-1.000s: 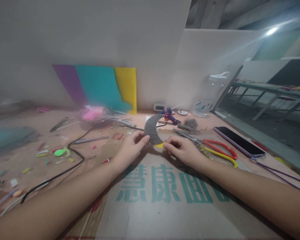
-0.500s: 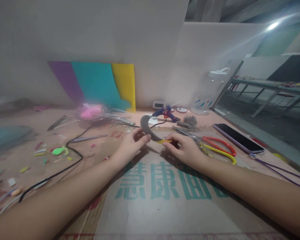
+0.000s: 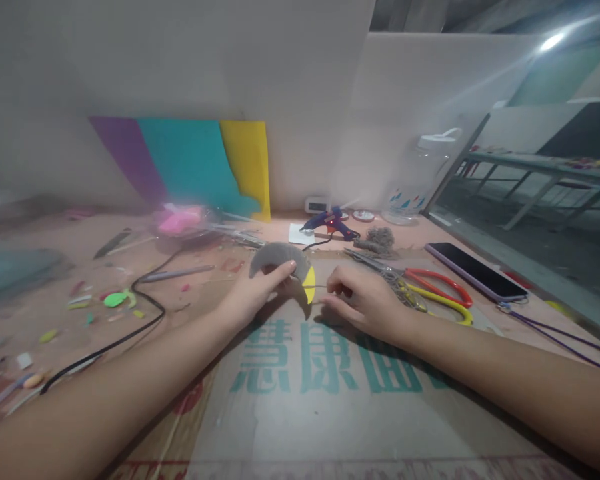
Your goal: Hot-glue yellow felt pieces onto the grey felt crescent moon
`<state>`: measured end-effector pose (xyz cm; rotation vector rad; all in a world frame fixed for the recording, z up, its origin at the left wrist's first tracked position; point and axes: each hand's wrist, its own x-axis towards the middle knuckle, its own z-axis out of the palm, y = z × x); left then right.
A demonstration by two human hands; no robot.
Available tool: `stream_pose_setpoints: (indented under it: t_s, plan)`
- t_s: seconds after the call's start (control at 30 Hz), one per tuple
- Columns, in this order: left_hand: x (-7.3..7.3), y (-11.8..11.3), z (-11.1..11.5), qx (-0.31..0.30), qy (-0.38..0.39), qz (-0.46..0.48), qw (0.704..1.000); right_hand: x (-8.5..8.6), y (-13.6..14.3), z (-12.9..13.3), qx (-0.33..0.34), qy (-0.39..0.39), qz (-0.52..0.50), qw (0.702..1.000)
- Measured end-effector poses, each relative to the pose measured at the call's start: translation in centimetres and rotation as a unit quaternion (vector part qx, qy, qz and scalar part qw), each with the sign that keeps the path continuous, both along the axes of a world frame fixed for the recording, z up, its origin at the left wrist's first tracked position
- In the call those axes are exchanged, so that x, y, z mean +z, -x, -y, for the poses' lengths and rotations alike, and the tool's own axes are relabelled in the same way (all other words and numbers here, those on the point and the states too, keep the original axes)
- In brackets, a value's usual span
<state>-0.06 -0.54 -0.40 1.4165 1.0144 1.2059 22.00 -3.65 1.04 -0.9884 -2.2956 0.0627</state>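
Observation:
My left hand (image 3: 257, 290) holds a crescent moon shape (image 3: 279, 255) between thumb and fingers, just above the cardboard. Grey covers most of the crescent, and bright yellow shows near its right tip. From that yellow part a thin grey yarn strand (image 3: 319, 287) runs straight across to my right hand (image 3: 365, 297). The fingers of this hand are pinched on the strand, a short way right of the crescent. Behind my right hand lies a pair of scissors (image 3: 439, 287) with one red and one yellow handle, beside a tangle of grey yarn (image 3: 407, 292).
A blue glue gun (image 3: 325, 220) with a small red light stands at the back, near a grey yarn bundle (image 3: 377, 239). A phone (image 3: 475, 270) and clear bottle (image 3: 407, 190) are right. Clay scraps and a black cable (image 3: 153, 303) lie left.
The crescent has turned and shifted left and down, and its grey face shows more fully. My right hand has come away from the yellow tip, with yarn stretched between.

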Motion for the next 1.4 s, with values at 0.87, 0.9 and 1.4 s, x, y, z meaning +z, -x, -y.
stream_pose_setpoints:
  t_s: [0.87, 0.9, 1.4]
  plan:
    - [0.7, -0.4, 0.3, 0.087, -0.064, -0.201, 0.974, 2.6, -0.5, -1.7, -0.036, 0.181, -0.228, 0.956]
    - [0.5, -0.3, 0.1, 0.108, -0.072, -0.188, 0.974, 3.2, -0.9, -2.0, -0.037, 0.163, -0.244, 0.955]
    - [3.3, -0.6, 0.9, -0.066, 0.129, 0.137, 0.98, 6.3, -5.9, -2.2, -0.093, 0.24, 0.319, 0.912]
